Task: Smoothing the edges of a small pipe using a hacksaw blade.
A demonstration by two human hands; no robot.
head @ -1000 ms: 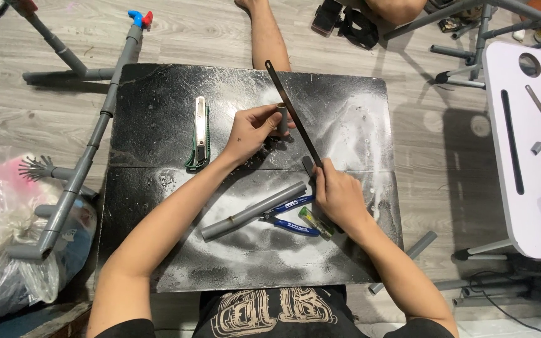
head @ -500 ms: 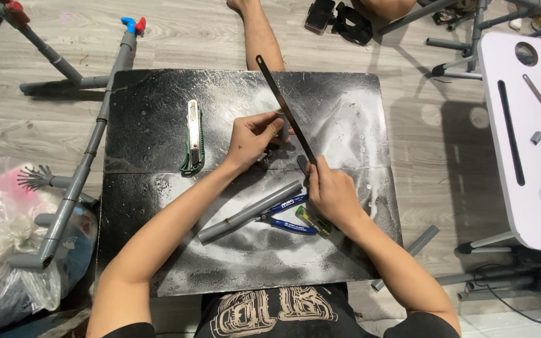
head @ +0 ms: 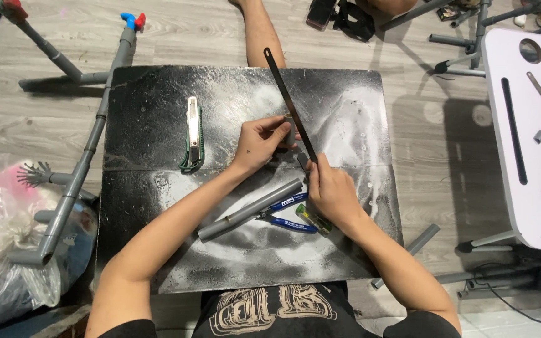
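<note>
1. My left hand (head: 259, 143) pinched a short grey pipe piece (head: 289, 133) on the dusty black board (head: 158, 112); it had barely shifted.
2. My right hand (head: 332, 191) gripped the dark saw blade (head: 289, 103), which now leaned steeper across that piece, so the cutting went on.
3. A utility knife (head: 191, 133) lay left; a white table (head: 527, 125) stood right on the wooden floor (head: 32, 125).

One head-worn camera looks steeply down, close over the black board (head: 158, 112)
</note>
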